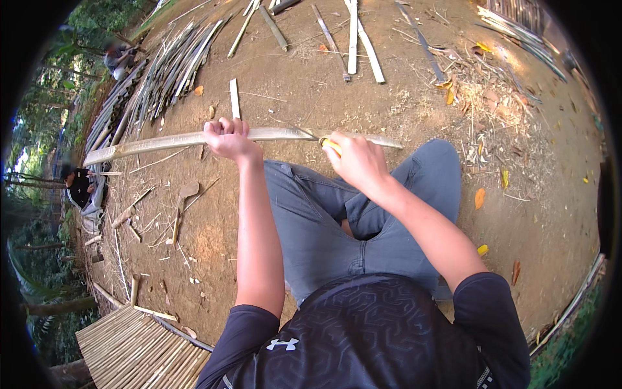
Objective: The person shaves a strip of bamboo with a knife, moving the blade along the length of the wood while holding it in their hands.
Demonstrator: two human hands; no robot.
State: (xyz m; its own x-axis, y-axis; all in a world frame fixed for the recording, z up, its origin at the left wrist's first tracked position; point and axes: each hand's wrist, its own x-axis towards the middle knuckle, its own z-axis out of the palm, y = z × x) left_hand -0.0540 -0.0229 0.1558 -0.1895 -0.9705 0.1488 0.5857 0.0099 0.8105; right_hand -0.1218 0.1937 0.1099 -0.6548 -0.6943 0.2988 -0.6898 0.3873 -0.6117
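A long pale split bamboo strip (162, 142) lies crosswise in front of my bent, grey-trousered legs. My left hand (230, 140) is closed around it left of its middle, palm side turned up. In my right hand (360, 159) is a knife (332, 146) with a yellow-orange handle, gripped near the strip's right part. Its short dark blade meets the strip just left of that hand; how deep it sits I cannot make out. Beyond the right hand, the strip's tapered right end shows above my knee.
Bamboo strips (175, 65) are heaped at the far left, with several loose slats (353, 39) ahead. A brown paddle-shaped tool (186, 194) lies left. Shavings (492, 107) cover ground at right. A slatted bamboo panel (142, 343) is near left. Two people sit along the left edge.
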